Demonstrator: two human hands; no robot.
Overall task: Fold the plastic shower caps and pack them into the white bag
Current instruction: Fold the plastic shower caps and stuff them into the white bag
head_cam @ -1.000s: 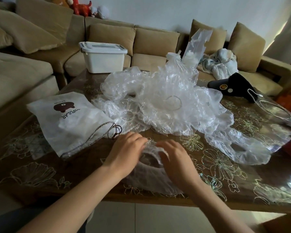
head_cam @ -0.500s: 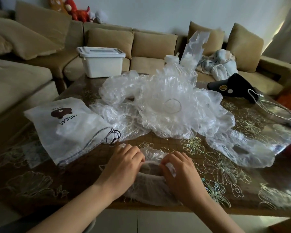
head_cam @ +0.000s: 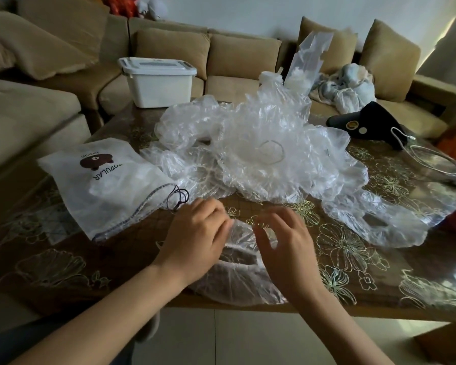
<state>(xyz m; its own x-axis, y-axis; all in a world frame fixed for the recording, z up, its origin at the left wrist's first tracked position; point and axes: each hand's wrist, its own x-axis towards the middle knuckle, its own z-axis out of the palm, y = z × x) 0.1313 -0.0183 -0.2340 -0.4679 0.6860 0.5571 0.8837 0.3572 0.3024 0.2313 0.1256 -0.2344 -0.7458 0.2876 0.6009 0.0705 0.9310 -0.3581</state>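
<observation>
Clear, crinkled shower cap (head_cam: 234,288) lies at lower centre, half hidden under both hands. Left hand (head_cam: 195,241) pinches its rim with curled fingers. Right hand (head_cam: 284,248) spreads loose above it, gripping nothing.

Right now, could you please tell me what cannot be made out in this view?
All in the head view:
Whether the left hand grips the shower cap: its knuckles hide the fingertips.
Whether the right hand touches that cap: motion blur.
How many caps the pile holds: clear layers overlap.
What the white bag holds: hazy through its fabric.
</observation>
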